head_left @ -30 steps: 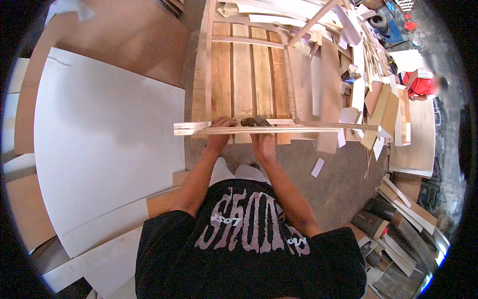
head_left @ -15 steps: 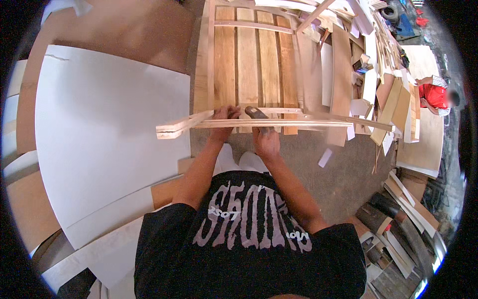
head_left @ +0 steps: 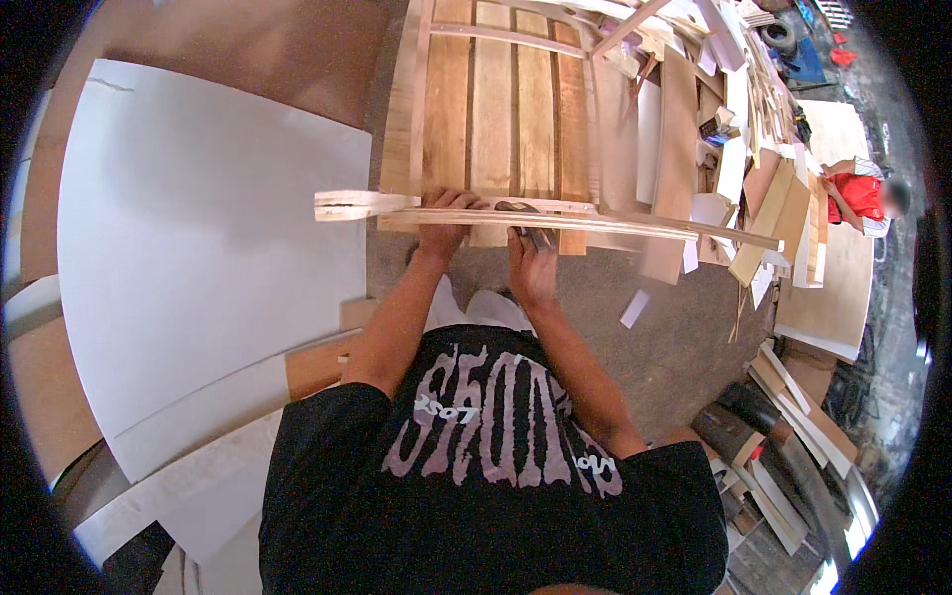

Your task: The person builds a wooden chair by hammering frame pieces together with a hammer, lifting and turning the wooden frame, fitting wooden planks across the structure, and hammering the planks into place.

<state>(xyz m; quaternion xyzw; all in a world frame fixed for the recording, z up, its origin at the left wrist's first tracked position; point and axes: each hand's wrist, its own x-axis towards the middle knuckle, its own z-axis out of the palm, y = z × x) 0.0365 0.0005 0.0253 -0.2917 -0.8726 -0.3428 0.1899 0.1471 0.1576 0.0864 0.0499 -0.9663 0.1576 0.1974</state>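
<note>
A pale wooden frame (head_left: 615,225) stands in front of me, its near rail running across from left to right. My left hand (head_left: 443,236) is wrapped over that rail, left of the middle, with the fingers on the far side. To its right, my right hand (head_left: 535,273) is closed on a dark hand tool (head_left: 539,234) whose rounded end lies against the rail. The tool's kind is not clear, since the rail and hand partly hide it. Beyond both hands lie long brown wooden slats (head_left: 493,119) with dark gaps between them.
A large white board (head_left: 208,268) leans at the left. Wood offcuts (head_left: 783,213) and strips are heaped at the right, with more scraps (head_left: 778,496) at the lower right. A small white piece (head_left: 635,308) lies on the floor. A person in red (head_left: 858,195) is at the far right.
The near rail sits higher in the picture, and its left end has tipped. The tool's end has dropped from above the rail to lie lower along it. Both hands stay in place on their holds.
</note>
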